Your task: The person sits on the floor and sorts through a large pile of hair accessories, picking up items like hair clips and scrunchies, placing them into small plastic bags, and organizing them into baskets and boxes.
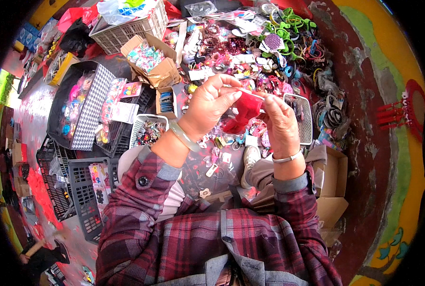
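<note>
Left hand (207,105): we pinch red cloth (245,112), eleven o'clock.
Right hand (283,125): we pinch two o'clock, probably holding it spread.

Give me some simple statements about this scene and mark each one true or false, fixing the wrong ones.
1. The left hand and right hand both hold one red piece. True.
2. The left wrist wears a black watch. False: it wears a pale bangle.
3. The left sleeve and right sleeve are plaid. True.
4. Nothing green lies beyond the hands. False: green hairbands lie there, toward the right.
5. An open cardboard box stands to the right of the right sleeve. True.
6. The right wrist is bare. False: it has a silvery bangle.
</note>
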Motion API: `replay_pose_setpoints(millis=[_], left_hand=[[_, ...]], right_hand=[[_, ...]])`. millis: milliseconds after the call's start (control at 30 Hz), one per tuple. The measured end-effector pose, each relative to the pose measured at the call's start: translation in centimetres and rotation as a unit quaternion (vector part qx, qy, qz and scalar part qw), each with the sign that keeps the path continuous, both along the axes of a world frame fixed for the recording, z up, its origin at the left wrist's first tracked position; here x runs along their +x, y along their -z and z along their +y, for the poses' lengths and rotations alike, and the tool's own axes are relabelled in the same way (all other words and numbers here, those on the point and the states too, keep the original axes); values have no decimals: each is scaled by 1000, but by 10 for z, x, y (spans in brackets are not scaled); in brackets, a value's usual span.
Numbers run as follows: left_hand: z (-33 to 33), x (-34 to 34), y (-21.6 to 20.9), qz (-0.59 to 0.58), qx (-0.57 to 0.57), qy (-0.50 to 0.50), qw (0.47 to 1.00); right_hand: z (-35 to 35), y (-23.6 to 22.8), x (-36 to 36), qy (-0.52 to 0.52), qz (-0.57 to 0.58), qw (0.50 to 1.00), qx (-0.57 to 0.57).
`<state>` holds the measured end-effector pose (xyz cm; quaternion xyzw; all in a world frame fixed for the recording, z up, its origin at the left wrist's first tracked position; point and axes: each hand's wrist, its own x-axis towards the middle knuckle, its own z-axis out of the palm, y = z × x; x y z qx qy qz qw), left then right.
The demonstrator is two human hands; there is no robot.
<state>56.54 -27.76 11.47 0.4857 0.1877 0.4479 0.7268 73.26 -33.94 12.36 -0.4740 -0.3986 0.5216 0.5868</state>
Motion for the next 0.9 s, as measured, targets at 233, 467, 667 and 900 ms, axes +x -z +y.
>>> replay_pose_setpoints(millis=[233,467,667,900], left_hand=[[0,-2,3,36,5,-6,999],[-3,-3,-5,-38,-87,9,995],[-1,-3,-4,-46,-75,11,996],[0,-4,-2,53,-10,18,998]], right_hand=[[-3,2,0,56,-30,997,37],[-5,-5,1,54,-36,995,77],[-4,-5,5,68,-30,996,49],[-1,3,2,33,-40,999,9]])
